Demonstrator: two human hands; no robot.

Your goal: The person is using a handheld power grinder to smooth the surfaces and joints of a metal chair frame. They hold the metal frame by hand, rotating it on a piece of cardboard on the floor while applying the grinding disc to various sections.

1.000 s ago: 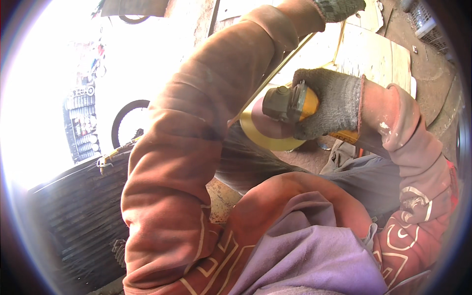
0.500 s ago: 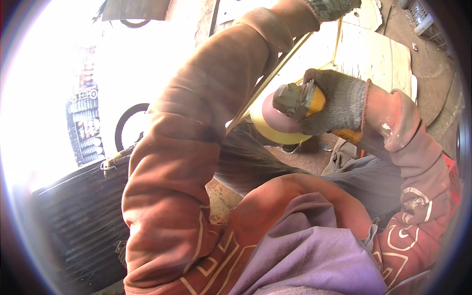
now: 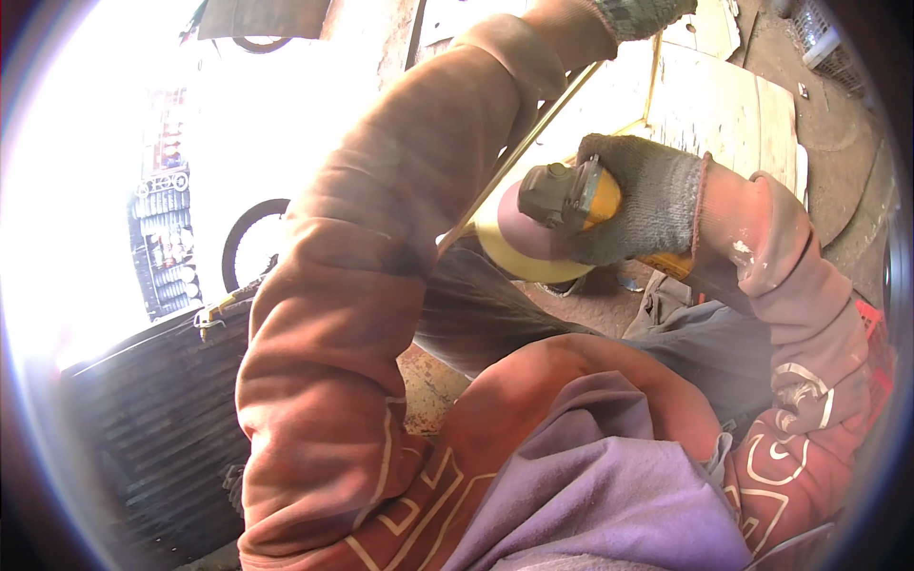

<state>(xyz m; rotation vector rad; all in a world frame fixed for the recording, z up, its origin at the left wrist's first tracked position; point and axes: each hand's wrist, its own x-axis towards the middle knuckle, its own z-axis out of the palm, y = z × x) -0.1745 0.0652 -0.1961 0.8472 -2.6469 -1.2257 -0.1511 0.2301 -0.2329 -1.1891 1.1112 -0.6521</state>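
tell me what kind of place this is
Most likely a small metal workshop open to the street. The gloved right hand grips an angle grinder against a thin metal rod; cut boards lie on a dirt floor, and a wheel stands in the bright daylight outside.

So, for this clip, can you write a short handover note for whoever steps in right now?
Right hand, in a grey knit glove, grips the yellow angle grinder with a pale round disc.
Left hand, also gloved, is raised at the top edge of the view, apparently steadying the thin straight metal rod.
The disc sits at the rod.
Done: the tool is at the rod. How much grinding remains can't be told.
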